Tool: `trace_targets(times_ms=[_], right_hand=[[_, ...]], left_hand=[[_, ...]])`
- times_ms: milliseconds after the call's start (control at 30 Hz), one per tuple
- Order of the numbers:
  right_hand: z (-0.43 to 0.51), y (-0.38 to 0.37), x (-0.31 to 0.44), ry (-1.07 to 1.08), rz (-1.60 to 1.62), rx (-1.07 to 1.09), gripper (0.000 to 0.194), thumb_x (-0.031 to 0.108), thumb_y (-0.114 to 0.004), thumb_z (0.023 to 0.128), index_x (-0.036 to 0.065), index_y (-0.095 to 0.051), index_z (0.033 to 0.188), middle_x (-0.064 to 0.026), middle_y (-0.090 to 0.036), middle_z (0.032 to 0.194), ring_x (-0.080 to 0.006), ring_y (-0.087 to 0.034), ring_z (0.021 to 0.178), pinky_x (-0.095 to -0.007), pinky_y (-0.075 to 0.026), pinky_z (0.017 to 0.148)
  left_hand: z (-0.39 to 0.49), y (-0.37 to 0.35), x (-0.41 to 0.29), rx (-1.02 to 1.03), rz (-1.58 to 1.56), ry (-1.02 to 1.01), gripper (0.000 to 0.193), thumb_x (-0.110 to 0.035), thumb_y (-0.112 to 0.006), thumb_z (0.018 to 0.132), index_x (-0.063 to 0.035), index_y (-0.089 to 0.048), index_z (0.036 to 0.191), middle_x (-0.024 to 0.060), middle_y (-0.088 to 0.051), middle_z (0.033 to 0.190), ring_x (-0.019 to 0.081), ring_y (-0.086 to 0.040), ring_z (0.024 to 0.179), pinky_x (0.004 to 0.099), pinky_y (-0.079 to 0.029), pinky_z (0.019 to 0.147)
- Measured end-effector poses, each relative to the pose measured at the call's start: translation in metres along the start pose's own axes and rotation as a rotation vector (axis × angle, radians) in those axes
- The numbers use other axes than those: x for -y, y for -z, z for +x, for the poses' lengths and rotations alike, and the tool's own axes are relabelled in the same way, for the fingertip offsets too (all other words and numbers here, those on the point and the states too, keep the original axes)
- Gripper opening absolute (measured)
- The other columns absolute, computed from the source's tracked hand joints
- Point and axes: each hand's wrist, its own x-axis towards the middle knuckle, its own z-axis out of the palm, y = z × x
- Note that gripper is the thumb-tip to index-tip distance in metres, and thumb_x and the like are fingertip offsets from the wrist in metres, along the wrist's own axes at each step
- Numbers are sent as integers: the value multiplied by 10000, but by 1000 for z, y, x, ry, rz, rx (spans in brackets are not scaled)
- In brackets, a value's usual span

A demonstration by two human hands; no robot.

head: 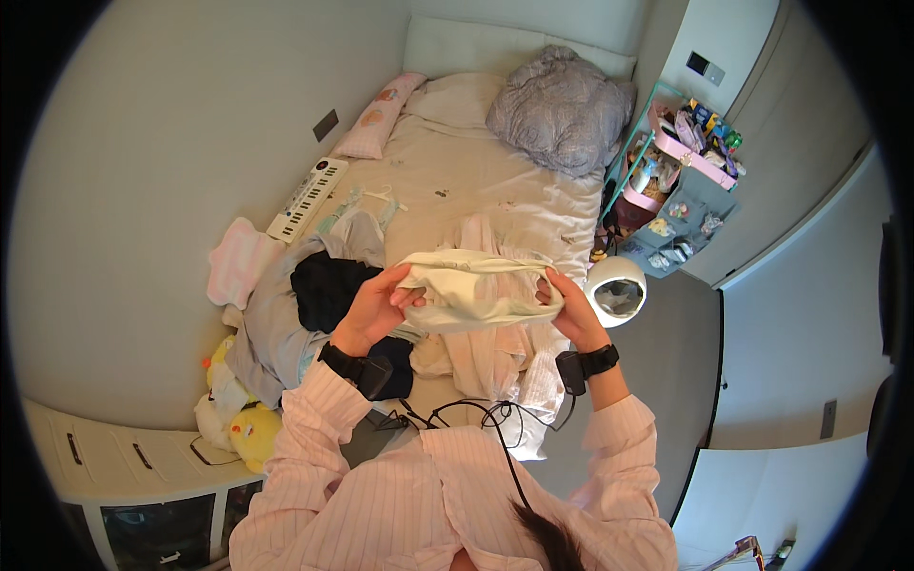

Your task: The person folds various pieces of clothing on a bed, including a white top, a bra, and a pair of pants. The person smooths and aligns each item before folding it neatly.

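Between my hands a pale cream stretchy garment [475, 317] is held up by its two sides, its opening spread wide above the bed [443, 171]. My left hand [382, 303] grips its left edge, with some fingers inside the opening. The right edge is pinched in my right hand [571, 300]. Below the garment lie light pink clothes [500, 357], partly hidden by it. A black cloth [332, 289] lies on a grey fabric heap [264, 328] left of my left hand, and a dark navy cloth [391, 367] is beside my left wrist.
A toy keyboard [308, 200], a clothes hanger [385, 196] and a bundled grey quilt [560, 110] rest on the bed. Plush chicks [253, 432] sit at the lower left. At right stand a pink-tiered cart [692, 160] and a white round bin [597, 275]. Black cables [464, 402] hang before my chest.
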Motion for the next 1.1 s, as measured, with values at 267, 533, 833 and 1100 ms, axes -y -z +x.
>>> trace_targets(times_ms=[267,533,833,1100], right_hand=[[-18,-38,26,-52,-133,-413,270,208,-595,960,10,-705,1106,-88,-733,998,-174,-659,1015,-327,-504,930],[17,-148,3,35,-1060,50,399,157,-550,975,34,-549,1355,-76,-643,1248,-145,-584,1132,-316,-421,1017],[22,-184,1,-155,-887,57,274,212,-601,940,73,-626,1175,27,-638,1047,-64,-566,978,-232,-422,896],[14,-176,13,-280,-753,120,268,214,-664,942,16,-669,1123,38,-649,997,-52,-581,913,-219,-446,857]], left_hand=[[-24,-31,-43,419,260,229,407,-254,-643,927,75,-670,1164,116,-720,1063,186,-652,1018,312,-499,901],[13,-83,-29,378,1219,288,405,-245,-708,960,-22,-620,1285,-28,-637,1057,46,-531,919,233,-443,794],[-17,-103,-42,287,917,326,342,-286,-633,1014,5,-664,1192,-41,-635,1012,38,-524,923,233,-434,796],[-30,-103,-54,216,1041,131,286,-290,-600,1031,-29,-691,1107,-44,-629,959,30,-541,884,222,-420,765]])
